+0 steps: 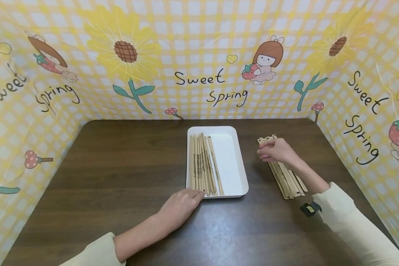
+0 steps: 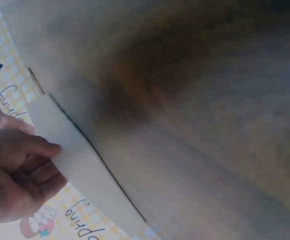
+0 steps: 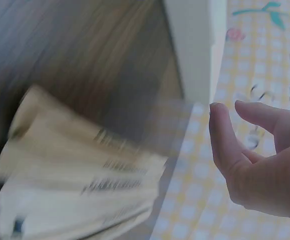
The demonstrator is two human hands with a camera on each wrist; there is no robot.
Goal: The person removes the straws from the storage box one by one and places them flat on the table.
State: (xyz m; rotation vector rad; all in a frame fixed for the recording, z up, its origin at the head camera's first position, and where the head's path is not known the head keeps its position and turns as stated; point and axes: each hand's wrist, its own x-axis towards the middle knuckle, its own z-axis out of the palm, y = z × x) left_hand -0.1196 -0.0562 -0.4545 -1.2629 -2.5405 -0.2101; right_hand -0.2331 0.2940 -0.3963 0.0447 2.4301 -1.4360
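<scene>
My left hand point(image 1: 181, 207) grips the near left edge of a white tray point(image 1: 231, 166). In the left wrist view, the thumb lies on the tray's outer wall, with the other fingers curled at its rim. Several long, slim paper-wrapped sticks point(image 1: 201, 166) with dark print lie lengthwise in the tray's left half. My right hand point(image 1: 279, 150) hovers over the far end of a pile of similar wrapped sticks point(image 1: 286, 181) on the table. Its thumb and forefinger stand apart in the right wrist view, with nothing between them. What is inside the wrappers is hidden.
The dark wooden table point(image 1: 119, 166) runs back to a yellow checked cloth point(image 1: 199, 48) that hangs on the far side and both flanks. A small black device point(image 1: 310, 209) sits at the right sleeve cuff. The tray's right half shows bare white floor.
</scene>
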